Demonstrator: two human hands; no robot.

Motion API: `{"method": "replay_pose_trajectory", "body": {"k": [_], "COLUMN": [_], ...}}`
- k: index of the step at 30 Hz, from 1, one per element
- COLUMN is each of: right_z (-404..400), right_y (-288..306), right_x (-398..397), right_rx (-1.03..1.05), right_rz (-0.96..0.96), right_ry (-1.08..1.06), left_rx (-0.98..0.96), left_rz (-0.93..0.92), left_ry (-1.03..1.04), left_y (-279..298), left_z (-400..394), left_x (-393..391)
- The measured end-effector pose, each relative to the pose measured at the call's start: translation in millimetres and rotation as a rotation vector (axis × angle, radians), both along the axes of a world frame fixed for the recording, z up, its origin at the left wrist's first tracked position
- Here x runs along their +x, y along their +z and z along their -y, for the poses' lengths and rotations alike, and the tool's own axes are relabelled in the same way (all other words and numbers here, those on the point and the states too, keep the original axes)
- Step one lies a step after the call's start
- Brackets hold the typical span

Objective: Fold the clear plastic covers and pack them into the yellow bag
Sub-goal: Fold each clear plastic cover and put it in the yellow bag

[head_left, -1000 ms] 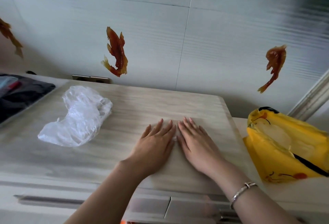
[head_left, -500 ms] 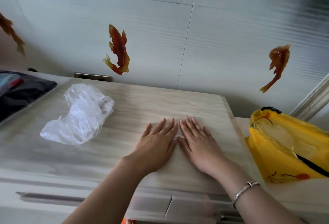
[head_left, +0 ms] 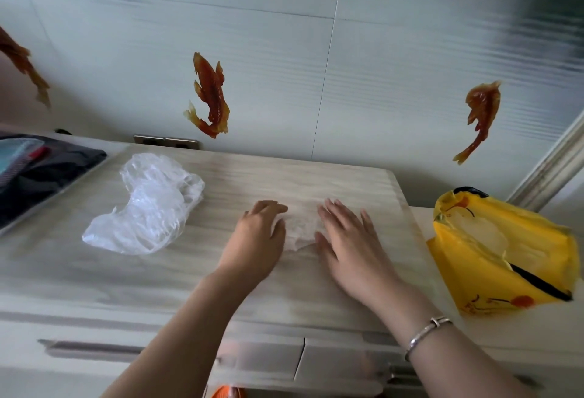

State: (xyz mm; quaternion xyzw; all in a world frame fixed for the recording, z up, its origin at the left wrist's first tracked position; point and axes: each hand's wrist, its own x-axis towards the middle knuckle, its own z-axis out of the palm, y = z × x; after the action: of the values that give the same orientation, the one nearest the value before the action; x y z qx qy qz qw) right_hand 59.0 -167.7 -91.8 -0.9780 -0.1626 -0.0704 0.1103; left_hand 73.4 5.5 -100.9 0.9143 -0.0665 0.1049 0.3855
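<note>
Folding now: the person works one clear plastic cover (head_left: 300, 228) flat on the counter (head_left: 284, 182), between the two hands.
Left hand: the left hand (head_left: 257, 239) has its fingers curled at the cover's left edge and appears to pinch the film — the blur makes the exact grip uncertain.
Right hand: the right hand (head_left: 347, 239) lies with fingers straight and spread, pressing the cover's right side down, gripping nothing.
Waiting pile: a crumpled heap of plastic covers (head_left: 148, 208) lies well apart to the left on the same counter, unfolded.
Yellow bag: the yellow bag (head_left: 502, 258) sits at the right, off the counter's edge on a lower surface, mouth gaping; something pale shows inside, possibly a cover already packed.
Progress, as a judgement: early to middle — one cover mid-fold, the heap untouched, packing largely ahead.
Hard to make out: the cover's outline, nearly invisible against the pale wood grain; how many covers the heap holds; the bag's contents.
</note>
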Motion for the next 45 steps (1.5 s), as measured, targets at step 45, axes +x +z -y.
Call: {"method": "replay_pose_trajectory", "body": {"k": [45], "right_z": [34.3], "right_y": [-7.6], "right_x": [13.8], "right_rx": [0.306], "right_rz": [0.061], "right_ry": [-0.264], "left_rx": [-0.081], "left_rz": [-0.335], "left_ry": [0.118], "left_y": [4.0], "left_z": [62.7], "left_x": [2.4]}}
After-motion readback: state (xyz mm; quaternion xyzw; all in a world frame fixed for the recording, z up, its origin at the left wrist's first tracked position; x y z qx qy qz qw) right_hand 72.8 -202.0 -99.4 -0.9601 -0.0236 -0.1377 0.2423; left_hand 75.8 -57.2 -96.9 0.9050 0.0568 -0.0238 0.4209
